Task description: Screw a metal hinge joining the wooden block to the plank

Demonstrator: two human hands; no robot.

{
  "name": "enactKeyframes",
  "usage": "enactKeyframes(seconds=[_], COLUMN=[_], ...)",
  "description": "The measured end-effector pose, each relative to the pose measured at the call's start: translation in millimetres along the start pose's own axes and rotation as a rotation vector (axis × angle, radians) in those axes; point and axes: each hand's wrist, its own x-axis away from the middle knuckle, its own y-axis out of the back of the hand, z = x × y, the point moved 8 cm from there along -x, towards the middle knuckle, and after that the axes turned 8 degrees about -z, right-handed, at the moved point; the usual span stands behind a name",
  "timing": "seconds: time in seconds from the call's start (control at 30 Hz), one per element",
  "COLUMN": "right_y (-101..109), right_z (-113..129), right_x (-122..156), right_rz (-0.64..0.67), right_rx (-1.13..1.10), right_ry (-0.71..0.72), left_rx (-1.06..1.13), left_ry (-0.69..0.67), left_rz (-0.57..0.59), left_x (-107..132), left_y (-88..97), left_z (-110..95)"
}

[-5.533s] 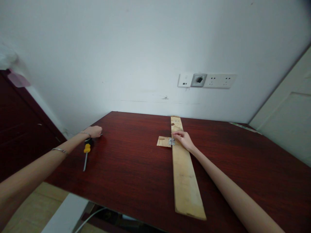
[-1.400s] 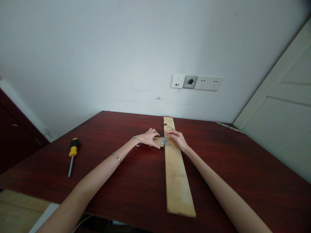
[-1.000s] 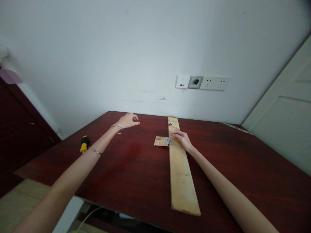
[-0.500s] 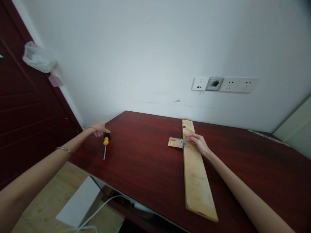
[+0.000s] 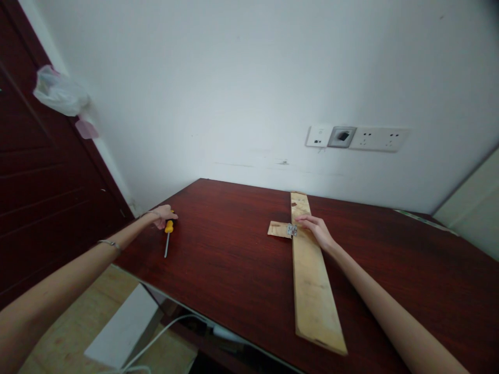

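Note:
A screwdriver (image 5: 169,227) with a yellow-and-black handle and a metal shaft lies at the left side of the dark red tabletop. My left hand (image 5: 164,215) is closed around the upper end of its handle, covering most of the black part. A long pale wooden board (image 5: 314,291) runs from near the wall toward the table's front edge. My right hand (image 5: 316,228) rests on this board, fingers stretched out, fingertips close to a metal hinge (image 5: 292,230). That hinge joins a small wooden piece (image 5: 277,229) to the board's left edge.
Behind the table (image 5: 234,249) stands a white wall with a row of sockets (image 5: 378,139). A plastic bag (image 5: 60,91) hangs by the dark door (image 5: 35,171) at left. Below the front edge are a white box (image 5: 120,324) and a white cable (image 5: 163,330).
My left hand has moved down onto the screwdriver's handle and closed on it. The right hand keeps its place on the board. The view has shifted slightly.

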Motion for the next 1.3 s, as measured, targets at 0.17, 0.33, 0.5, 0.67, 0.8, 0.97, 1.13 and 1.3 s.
enactKeyframes(seconds=[0.17, 0.33, 0.5, 0.67, 0.8, 0.97, 1.13, 1.3], right_y=[0, 0, 2, 6, 3, 1, -1, 4], right_z=[2, -1, 7, 61, 124, 175, 186, 183], right_x=[1, 0, -7, -16, -18, -12, -6, -5], right_rz=[-0.007, -0.036, -0.067, -0.076, -0.046, -0.056, -0.095, -0.168], right_rx=[-0.050, -0.086, -0.139, -0.204, -0.214, -0.137, -0.028, 0.057], right_ry=[-0.031, -0.058, -0.086, -0.004, 0.154, 0.353, 0.485, 0.573], left_rx=[-0.003, 0.050, 0.284, 0.687, 0.832, 0.862, 0.958, 0.975], left_ry=[0.153, 0.079, -0.121, -0.391, -0.695, -0.990, -1.058, -1.049], left_rz=[0.062, 0.015, -0.075, -0.162, -0.139, -0.213, -0.288, -0.288], left_x=[-8, -17, -3, 56, 102, 146, 171, 172], left_y=[-5.2, 30.3, 87.7, 129.3, 128.6, 119.0, 112.4, 99.3], left_z=[3, -37, -128, -240, -320, -380, -396, -399])
